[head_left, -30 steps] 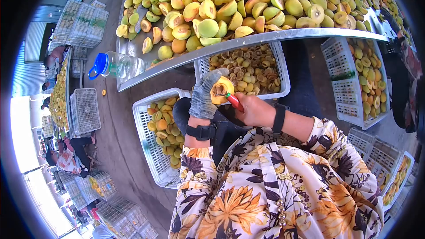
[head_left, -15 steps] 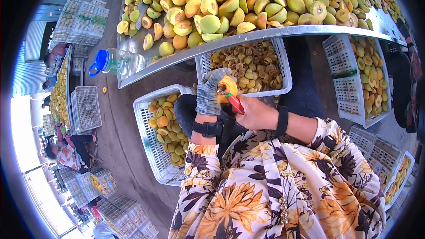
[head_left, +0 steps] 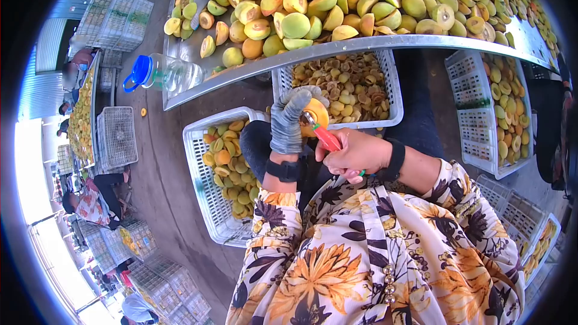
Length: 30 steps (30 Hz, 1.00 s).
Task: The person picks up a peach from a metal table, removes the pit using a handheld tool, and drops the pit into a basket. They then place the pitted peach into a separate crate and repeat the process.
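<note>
My left hand, in a grey knit glove, is closed around a yellow peach half with its cut side towards me. In my bare right hand is a red-handled corer, its metal tip in the middle of the peach half. Below and beyond my hands, under the table edge, a white crate holds peels and scraps. Left of my knee, another white crate contains peach halves.
A metal table heaped with cut peaches spans the top. On its left corner lies a clear jug with a blue lid. A crate of peach halves stands at right. Stacked crates and seated people line the left.
The corer's metal tip shows more plainly at the peach's centre, and my right hand has shifted right and turned. The whole view has drifted slightly.
</note>
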Each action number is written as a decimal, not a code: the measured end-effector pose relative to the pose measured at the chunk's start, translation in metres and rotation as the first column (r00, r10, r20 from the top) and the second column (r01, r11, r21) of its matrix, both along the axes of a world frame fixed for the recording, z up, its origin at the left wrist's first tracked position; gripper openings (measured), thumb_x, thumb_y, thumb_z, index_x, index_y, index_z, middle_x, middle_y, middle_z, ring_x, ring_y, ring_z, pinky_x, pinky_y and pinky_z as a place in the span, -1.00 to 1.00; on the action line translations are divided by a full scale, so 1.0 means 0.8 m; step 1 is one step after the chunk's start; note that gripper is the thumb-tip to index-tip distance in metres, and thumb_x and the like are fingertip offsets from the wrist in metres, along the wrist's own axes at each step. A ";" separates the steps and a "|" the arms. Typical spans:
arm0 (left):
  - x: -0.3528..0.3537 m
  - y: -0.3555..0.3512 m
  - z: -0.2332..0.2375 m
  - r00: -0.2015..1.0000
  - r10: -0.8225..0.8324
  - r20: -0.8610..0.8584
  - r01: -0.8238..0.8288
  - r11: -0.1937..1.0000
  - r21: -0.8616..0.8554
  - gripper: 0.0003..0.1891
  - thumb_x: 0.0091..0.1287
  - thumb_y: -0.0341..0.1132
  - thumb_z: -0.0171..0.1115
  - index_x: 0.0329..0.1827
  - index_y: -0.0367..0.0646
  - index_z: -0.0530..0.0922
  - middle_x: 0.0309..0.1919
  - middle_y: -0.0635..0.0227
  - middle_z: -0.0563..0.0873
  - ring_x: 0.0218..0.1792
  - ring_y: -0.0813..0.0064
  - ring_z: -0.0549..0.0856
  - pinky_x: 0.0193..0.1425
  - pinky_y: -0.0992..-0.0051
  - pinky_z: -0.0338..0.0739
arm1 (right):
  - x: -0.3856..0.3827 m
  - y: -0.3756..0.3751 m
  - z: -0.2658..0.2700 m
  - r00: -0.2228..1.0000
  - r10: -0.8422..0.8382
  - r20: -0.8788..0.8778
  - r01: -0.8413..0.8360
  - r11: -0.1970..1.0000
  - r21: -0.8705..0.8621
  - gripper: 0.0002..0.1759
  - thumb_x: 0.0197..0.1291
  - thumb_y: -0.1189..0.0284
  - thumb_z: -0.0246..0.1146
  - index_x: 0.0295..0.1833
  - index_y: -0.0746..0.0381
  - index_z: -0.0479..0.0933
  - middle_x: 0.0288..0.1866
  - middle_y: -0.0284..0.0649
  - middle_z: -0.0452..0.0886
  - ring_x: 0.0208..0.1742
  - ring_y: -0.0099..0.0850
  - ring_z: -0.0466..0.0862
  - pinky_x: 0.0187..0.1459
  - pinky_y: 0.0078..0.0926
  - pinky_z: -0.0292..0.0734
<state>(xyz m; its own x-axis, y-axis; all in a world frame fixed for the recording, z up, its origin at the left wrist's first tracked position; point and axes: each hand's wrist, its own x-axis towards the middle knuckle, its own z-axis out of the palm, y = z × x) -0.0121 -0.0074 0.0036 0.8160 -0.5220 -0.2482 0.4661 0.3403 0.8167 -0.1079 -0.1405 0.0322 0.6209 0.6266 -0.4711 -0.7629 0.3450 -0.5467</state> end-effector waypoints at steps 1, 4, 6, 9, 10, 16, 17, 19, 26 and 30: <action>-0.001 -0.004 0.001 0.988 0.076 0.137 -0.090 0.991 0.100 -0.62 0.08 -0.14 0.35 -0.24 -0.33 0.57 -0.43 0.16 0.67 -0.41 0.37 0.67 -0.31 0.48 0.60 | 0.001 0.002 0.000 1.000 0.003 0.001 -0.003 1.000 0.000 -0.82 0.05 0.63 0.00 -0.18 0.30 0.27 -0.68 -0.35 0.31 -0.78 -0.65 0.27 -0.81 -0.62 0.19; -0.005 -0.008 0.006 0.988 0.135 0.075 -0.140 0.988 0.071 -0.60 0.06 -0.13 0.36 -0.23 -0.33 0.57 -0.42 0.14 0.67 -0.42 0.37 0.67 -0.29 0.49 0.59 | -0.002 0.009 0.003 0.981 -0.065 0.185 0.109 0.965 -0.239 -0.83 0.07 0.62 0.00 -0.18 0.30 0.27 -0.69 -0.34 0.31 -0.78 -0.62 0.29 -0.81 -0.61 0.20; -0.003 -0.005 0.006 0.993 -0.009 -0.118 -0.001 0.996 -0.086 -0.58 0.05 -0.08 0.33 -0.26 -0.31 0.56 -0.43 0.12 0.66 -0.47 0.35 0.66 -0.32 0.46 0.61 | -0.004 0.009 0.005 0.983 -0.037 0.178 0.078 0.969 -0.233 -0.83 0.08 0.62 0.00 -0.18 0.30 0.27 -0.69 -0.34 0.31 -0.78 -0.62 0.28 -0.79 -0.62 0.20; -0.004 0.002 0.013 0.977 -0.162 -0.141 0.132 0.971 -0.199 -0.57 0.05 -0.06 0.29 -0.28 -0.32 0.55 -0.43 0.12 0.65 -0.48 0.33 0.66 -0.34 0.45 0.62 | -0.008 0.012 0.009 0.987 -0.030 0.160 0.045 0.995 -0.090 -0.83 0.06 0.63 -0.01 -0.18 0.31 0.26 -0.68 -0.34 0.33 -0.78 -0.63 0.30 -0.78 -0.62 0.23; -0.003 0.003 0.015 0.975 -0.189 -0.114 0.163 0.965 -0.204 -0.57 0.06 -0.05 0.26 -0.31 -0.32 0.55 -0.43 0.13 0.65 -0.47 0.36 0.66 -0.35 0.46 0.61 | -0.009 0.014 0.011 0.981 -0.017 0.195 0.046 0.988 -0.148 -0.83 0.07 0.63 -0.01 -0.17 0.31 0.26 -0.67 -0.34 0.34 -0.78 -0.63 0.30 -0.77 -0.62 0.24; -0.007 -0.007 0.021 0.995 0.072 0.069 -0.073 0.997 0.008 -0.66 0.08 -0.19 0.33 -0.28 -0.34 0.59 -0.39 0.15 0.67 -0.43 0.41 0.66 -0.31 0.48 0.60 | -0.002 0.003 0.012 0.976 0.022 0.217 0.038 0.963 -0.268 -0.84 0.09 0.61 0.01 -0.18 0.30 0.28 -0.65 -0.33 0.34 -0.78 -0.63 0.29 -0.78 -0.63 0.20; -0.008 -0.010 0.019 0.972 0.180 0.149 -0.190 0.981 0.050 -0.67 0.08 -0.21 0.34 -0.27 -0.34 0.59 -0.38 0.14 0.67 -0.43 0.41 0.66 -0.30 0.49 0.60 | 0.000 -0.002 0.013 0.999 0.015 0.037 -0.015 1.000 -0.018 -0.86 0.07 0.61 0.02 -0.21 0.30 0.29 -0.64 -0.32 0.35 -0.79 -0.63 0.29 -0.79 -0.61 0.20; -0.010 -0.011 0.021 0.968 0.176 0.179 -0.197 0.974 0.110 -0.59 0.11 -0.07 0.25 -0.25 -0.31 0.55 -0.44 0.14 0.66 -0.48 0.38 0.66 -0.39 0.49 0.61 | -0.003 0.000 0.021 1.000 0.024 0.003 -0.024 1.000 0.001 -0.88 0.07 0.63 0.01 -0.23 0.31 0.29 -0.66 -0.34 0.33 -0.79 -0.64 0.28 -0.79 -0.61 0.20; -0.009 -0.004 0.021 0.998 -0.021 -0.054 0.016 0.995 -0.096 -0.73 0.15 -0.27 0.27 -0.24 -0.34 0.60 -0.37 0.20 0.67 -0.34 0.39 0.67 -0.26 0.48 0.59 | -0.006 0.001 0.032 0.991 0.053 0.126 -0.018 0.965 -0.261 -0.85 0.08 0.63 0.02 -0.20 0.30 0.28 -0.66 -0.33 0.34 -0.77 -0.64 0.28 -0.78 -0.62 0.20; -0.014 -0.015 0.016 0.916 0.138 0.376 -0.204 0.969 0.141 -0.74 0.16 -0.28 0.27 -0.23 -0.33 0.61 -0.36 0.25 0.68 -0.38 0.41 0.67 -0.29 0.52 0.59 | -0.007 -0.013 0.023 0.998 0.054 -0.027 -0.053 0.998 0.027 -0.79 0.10 0.61 0.05 -0.12 0.27 0.27 -0.61 -0.32 0.33 -0.76 -0.66 0.25 -0.77 -0.65 0.20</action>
